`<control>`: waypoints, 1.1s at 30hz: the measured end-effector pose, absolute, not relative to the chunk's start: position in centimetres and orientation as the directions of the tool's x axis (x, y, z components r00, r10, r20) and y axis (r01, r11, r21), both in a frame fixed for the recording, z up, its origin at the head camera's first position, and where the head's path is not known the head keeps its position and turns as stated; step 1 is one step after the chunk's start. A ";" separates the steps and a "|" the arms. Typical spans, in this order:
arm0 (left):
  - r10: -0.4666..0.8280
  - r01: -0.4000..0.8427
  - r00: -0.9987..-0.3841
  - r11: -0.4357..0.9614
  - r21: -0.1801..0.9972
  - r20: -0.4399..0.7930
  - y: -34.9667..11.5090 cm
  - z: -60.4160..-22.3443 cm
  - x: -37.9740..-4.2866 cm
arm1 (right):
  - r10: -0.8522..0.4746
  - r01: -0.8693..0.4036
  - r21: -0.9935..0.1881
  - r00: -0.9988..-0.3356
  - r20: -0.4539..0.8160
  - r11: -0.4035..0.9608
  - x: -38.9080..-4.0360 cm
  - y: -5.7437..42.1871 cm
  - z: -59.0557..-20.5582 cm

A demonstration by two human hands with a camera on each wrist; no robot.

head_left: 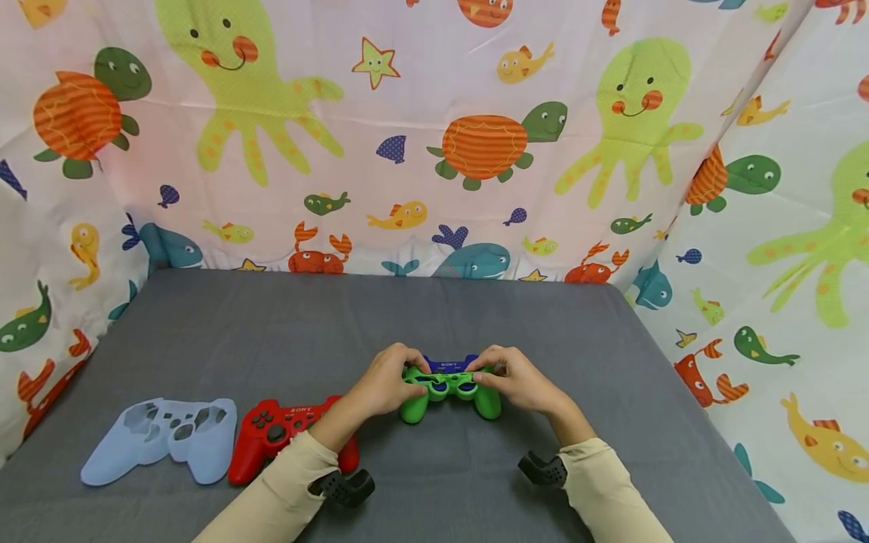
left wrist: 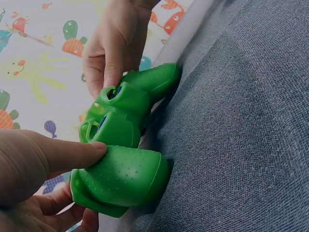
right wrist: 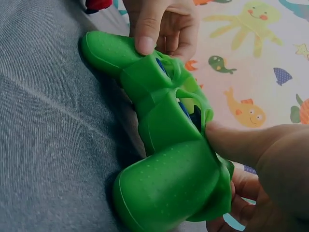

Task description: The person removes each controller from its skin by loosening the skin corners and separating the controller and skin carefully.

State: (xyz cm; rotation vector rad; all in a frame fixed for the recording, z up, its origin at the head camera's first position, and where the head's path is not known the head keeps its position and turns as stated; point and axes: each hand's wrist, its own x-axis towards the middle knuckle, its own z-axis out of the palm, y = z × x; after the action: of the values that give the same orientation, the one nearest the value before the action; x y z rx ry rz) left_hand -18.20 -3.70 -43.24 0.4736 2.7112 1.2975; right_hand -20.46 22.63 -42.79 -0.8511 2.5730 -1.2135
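Note:
A green silicone controller cover (head_left: 487,403) sits over the grips and front of a blue game controller (head_left: 449,366), whose back edge marked SONY shows bare in the head view. My left hand (head_left: 390,381) pinches the cover's left side, thumb on top and fingers behind and beneath. On the opposite side, my right hand (head_left: 519,381) holds the cover likewise, its thumb (right wrist: 227,137) at the rim of an opening. Both wrist views show the cover's dotted grips and glimpses of blue through its openings. Most of the controller is hidden inside.
To the left on the grey table (head_left: 285,317), a red game controller (head_left: 251,452) lies partly behind my left forearm. Beside it is a light-blue silicone cover (head_left: 125,456) with nothing inside. A curtain with printed sea animals (head_left: 434,90) stands behind and at both sides.

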 end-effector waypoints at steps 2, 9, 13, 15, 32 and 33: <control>0.318 0.233 -0.947 0.586 0.776 0.044 -3.7 -43.1 -18.2 | -0.551 -0.409 -0.766 -0.830 0.086 0.496 -20.6 22.6 -42.9; 0.318 0.215 -0.948 0.595 0.774 0.019 -3.9 -43.3 -17.9 | -0.516 -0.338 -0.816 -0.855 0.057 0.470 -20.3 22.2 -43.4; 0.303 0.211 -0.952 0.588 0.781 0.029 -3.8 -43.1 -17.9 | -0.503 -0.265 -0.857 -0.864 0.007 0.443 -20.5 22.4 -43.3; 0.296 0.210 -0.955 0.588 0.781 0.033 -3.8 -43.0 -17.9 | -0.511 -0.235 -0.871 -0.859 -0.021 0.431 -20.6 22.7 -43.2; 0.274 0.209 -0.961 0.609 0.765 0.045 -3.1 -42.4 -17.6 | -0.733 -0.299 -0.889 -0.678 -0.058 0.347 -21.1 24.8 -41.8; 0.274 0.212 -0.961 0.610 0.763 0.048 -3.1 -42.3 -17.6 | -0.738 -0.302 -0.888 -0.672 -0.060 0.347 -21.1 24.8 -41.6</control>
State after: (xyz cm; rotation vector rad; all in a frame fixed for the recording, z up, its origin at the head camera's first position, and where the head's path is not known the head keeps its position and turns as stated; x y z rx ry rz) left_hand -17.63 -3.10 -42.31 0.4158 2.7523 1.2898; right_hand -21.06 24.82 -41.64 -0.9075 2.1603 -1.2793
